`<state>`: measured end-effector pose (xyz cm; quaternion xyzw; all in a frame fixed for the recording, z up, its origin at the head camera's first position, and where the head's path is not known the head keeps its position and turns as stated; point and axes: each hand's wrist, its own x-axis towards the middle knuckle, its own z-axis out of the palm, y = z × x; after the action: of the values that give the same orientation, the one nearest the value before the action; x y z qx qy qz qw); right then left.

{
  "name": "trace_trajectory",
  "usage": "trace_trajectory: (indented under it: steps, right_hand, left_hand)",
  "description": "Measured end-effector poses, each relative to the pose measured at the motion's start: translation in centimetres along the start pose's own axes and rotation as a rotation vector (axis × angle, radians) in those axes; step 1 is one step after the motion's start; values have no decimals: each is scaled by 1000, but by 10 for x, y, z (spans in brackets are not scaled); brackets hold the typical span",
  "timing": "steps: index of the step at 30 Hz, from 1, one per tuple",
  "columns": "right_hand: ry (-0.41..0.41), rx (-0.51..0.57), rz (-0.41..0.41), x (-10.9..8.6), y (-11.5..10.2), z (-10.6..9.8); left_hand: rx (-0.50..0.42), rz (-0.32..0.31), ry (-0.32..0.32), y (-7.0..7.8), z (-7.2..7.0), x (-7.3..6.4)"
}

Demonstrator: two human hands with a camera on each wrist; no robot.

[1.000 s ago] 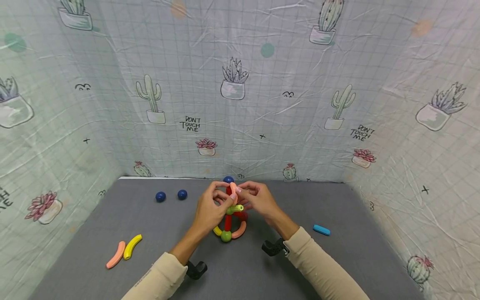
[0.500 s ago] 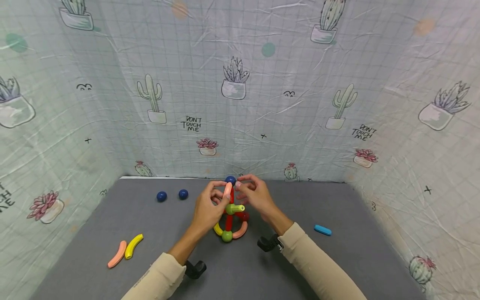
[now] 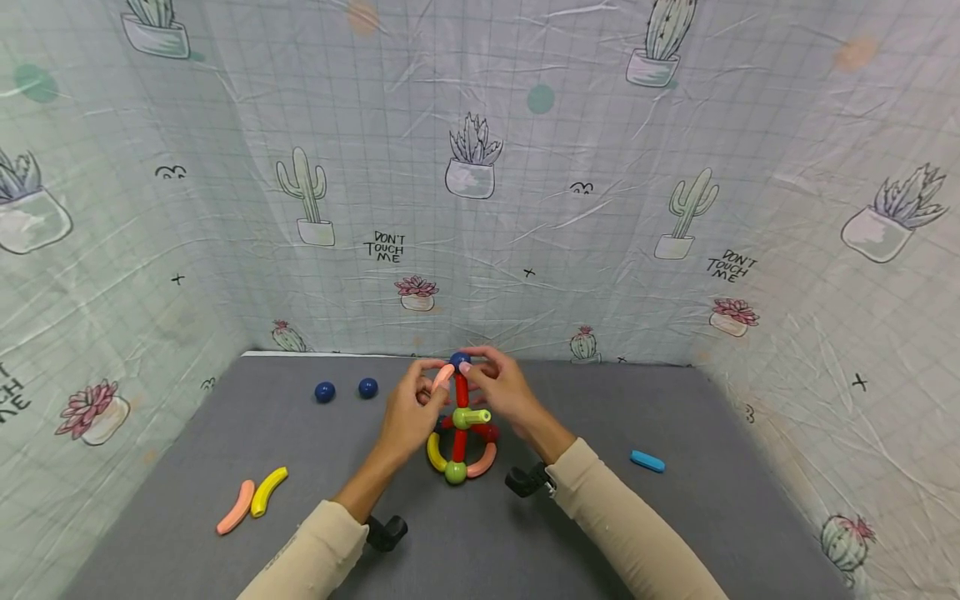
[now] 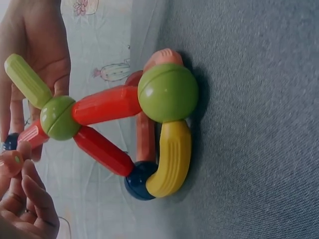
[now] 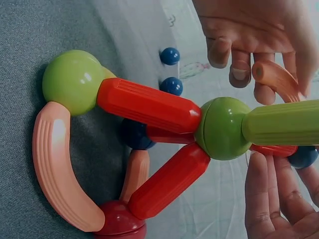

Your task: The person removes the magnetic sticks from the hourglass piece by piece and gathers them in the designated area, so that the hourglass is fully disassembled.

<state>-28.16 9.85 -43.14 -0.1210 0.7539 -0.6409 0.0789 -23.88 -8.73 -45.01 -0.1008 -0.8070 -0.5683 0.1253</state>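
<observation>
A magnetic stick-and-ball structure stands mid-table, with a green ball (image 3: 462, 417) joined to red sticks (image 4: 105, 105) and a light-green stick (image 5: 284, 123) jutting out. Its base has curved sticks and balls, among them a lower green ball (image 3: 455, 472) and a yellow curved stick (image 4: 172, 162). On top, a blue ball (image 3: 460, 361) caps an upright red stick. My right hand (image 3: 506, 390) pinches this ball between thumb and fingers. Left of it, my left hand (image 3: 407, 417) pinches a peach curved stick (image 5: 276, 79), tilted, one end close to the ball; contact is unclear.
Two blue balls (image 3: 325, 392) lie at the back left of the grey table (image 3: 555, 542). A peach curved stick (image 3: 236, 507) and a yellow curved stick (image 3: 268, 492) rest at the left. A short blue stick (image 3: 647, 461) lies right. Patterned cloth (image 3: 525, 225) hangs behind.
Both hands were at the peach curved stick; the right hand let go of it and took hold of the top blue ball. The left hand has tilted the stick and moved slightly left.
</observation>
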Motion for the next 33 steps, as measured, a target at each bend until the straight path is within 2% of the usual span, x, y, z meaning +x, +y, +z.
trace_trajectory:
  steps: [8, 15, 20, 25, 28, 33]
  right_hand:
    - [-13, 9, -31, 0, -1, 3]
    - [0, -8, -24, 0, -1, 5]
    - [-4, -17, -22, 0, -1, 5]
    - [-1, -17, -33, 0, -1, 4]
    - [-4, -14, -40, -1, 0, 3]
    - [-9, -8, -50, -1, 3, 2]
  left_hand:
    - [14, 53, -57, -7, -9, 6]
    - [-10, 26, -114, -8, -20, 4]
    - [70, -6, -118, -9, -33, -8]
    - [219, -60, -103, -11, -58, -24]
    - [310, -90, -93, -15, -79, -35]
    - [378, -166, -109, -24, -118, -57]
